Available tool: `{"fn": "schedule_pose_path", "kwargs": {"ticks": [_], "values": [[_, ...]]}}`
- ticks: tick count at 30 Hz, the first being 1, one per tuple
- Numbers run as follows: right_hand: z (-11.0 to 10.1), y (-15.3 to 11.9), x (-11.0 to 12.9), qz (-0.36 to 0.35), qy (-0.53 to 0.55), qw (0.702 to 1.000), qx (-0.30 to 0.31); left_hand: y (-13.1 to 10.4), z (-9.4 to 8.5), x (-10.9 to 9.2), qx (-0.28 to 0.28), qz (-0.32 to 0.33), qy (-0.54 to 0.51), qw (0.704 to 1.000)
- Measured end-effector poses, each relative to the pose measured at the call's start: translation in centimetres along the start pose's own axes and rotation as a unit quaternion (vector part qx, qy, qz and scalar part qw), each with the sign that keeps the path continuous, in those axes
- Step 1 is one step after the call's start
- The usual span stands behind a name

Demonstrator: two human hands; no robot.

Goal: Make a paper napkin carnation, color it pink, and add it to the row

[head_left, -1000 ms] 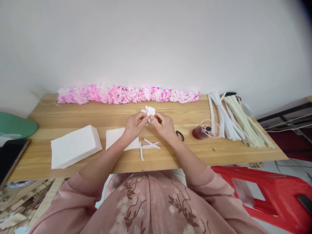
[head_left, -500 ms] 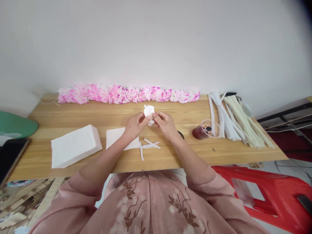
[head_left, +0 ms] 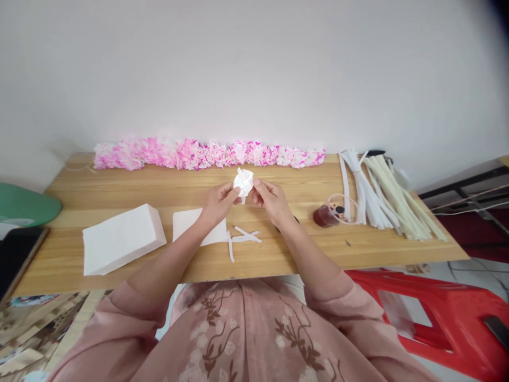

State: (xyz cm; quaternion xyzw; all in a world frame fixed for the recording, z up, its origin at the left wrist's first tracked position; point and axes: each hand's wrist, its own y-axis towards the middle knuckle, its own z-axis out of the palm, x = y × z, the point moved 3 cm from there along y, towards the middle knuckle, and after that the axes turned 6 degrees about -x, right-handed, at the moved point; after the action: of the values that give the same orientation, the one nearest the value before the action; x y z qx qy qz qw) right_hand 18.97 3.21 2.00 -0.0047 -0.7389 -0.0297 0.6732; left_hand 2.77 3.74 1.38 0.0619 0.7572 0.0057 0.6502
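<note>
A white paper flower (head_left: pixel 244 182), crinkled and rounded, is held up above the middle of the wooden table. My left hand (head_left: pixel 220 202) is closed around its lower left side, thumb on the front. The fingers of my right hand (head_left: pixel 270 197) are pinched at its right edge. Below my hands lie several white strips (head_left: pixel 243 238), some crossing each other. A flat stack of white paper sheets (head_left: pixel 189 223) rests partly under my left forearm. Farther left is a thick block of white paper (head_left: pixel 123 239).
A row of pink-and-white paper flowers (head_left: pixel 191 155) runs along the wall. To the right are a dark red jar (head_left: pixel 326 216), a clear ring, bundled white strips (head_left: pixel 363 196) and cream strips (head_left: pixel 401 201). A phone (head_left: pixel 19 254) and green container (head_left: pixel 29 204) sit left; a red stool (head_left: pixel 469 313) stands below right.
The white paper flower has turned and looks rounder and fuller. My right fingers have shifted from its front to its right edge, while my left hand keeps hold.
</note>
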Motion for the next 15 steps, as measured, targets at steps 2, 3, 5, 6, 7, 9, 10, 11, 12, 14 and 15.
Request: {"fn": "schedule_pose_path", "kwargs": {"ticks": [2, 3, 5, 6, 7, 9, 10, 11, 12, 14, 15], "values": [[0.0, -0.3, 0.4, -0.048, -0.065, 0.997, -0.002, -0.1, 0.0, -0.3, -0.006, 0.012, 0.014, 1.000], [0.0, -0.4, 0.6, -0.074, -0.102, 0.992, -0.005, -0.1, 0.0, -0.4, -0.007, 0.020, 0.026, 0.999], [0.1, -0.7, 0.8, -0.117, -0.168, 0.979, -0.011, -0.2, 0.0, -0.6, -0.008, 0.037, 0.056, 0.998], [0.2, -0.8, 0.9, -0.129, -0.193, 0.973, -0.014, -0.3, 0.0, -0.7, -0.008, 0.044, 0.070, 0.997], [0.3, -0.8, 0.8, -0.136, -0.210, 0.968, -0.019, -0.3, 0.0, -0.8, -0.007, 0.050, 0.081, 0.995], [0.4, -0.7, 0.6, -0.134, -0.217, 0.967, -0.021, -0.3, -0.1, -0.9, -0.011, 0.056, 0.091, 0.994], [0.4, -0.6, 0.4, -0.125, -0.202, 0.971, -0.018, -0.2, -0.1, -0.9, -0.015, 0.054, 0.090, 0.994], [0.3, -0.5, 0.2, -0.112, -0.178, 0.978, -0.015, -0.2, -0.2, -0.9, -0.021, 0.051, 0.086, 0.995], [0.3, -0.3, 0.0, -0.097, -0.148, 0.984, -0.012, -0.1, -0.3, -0.8, -0.028, 0.047, 0.080, 0.995], [0.1, 0.1, -0.4, -0.058, -0.087, 0.994, -0.005, 0.0, -0.4, -0.8, -0.039, 0.041, 0.066, 0.996], [0.0, 0.2, -0.5, -0.039, -0.060, 0.997, -0.003, 0.0, -0.4, -0.7, -0.044, 0.039, 0.061, 0.996]]}}
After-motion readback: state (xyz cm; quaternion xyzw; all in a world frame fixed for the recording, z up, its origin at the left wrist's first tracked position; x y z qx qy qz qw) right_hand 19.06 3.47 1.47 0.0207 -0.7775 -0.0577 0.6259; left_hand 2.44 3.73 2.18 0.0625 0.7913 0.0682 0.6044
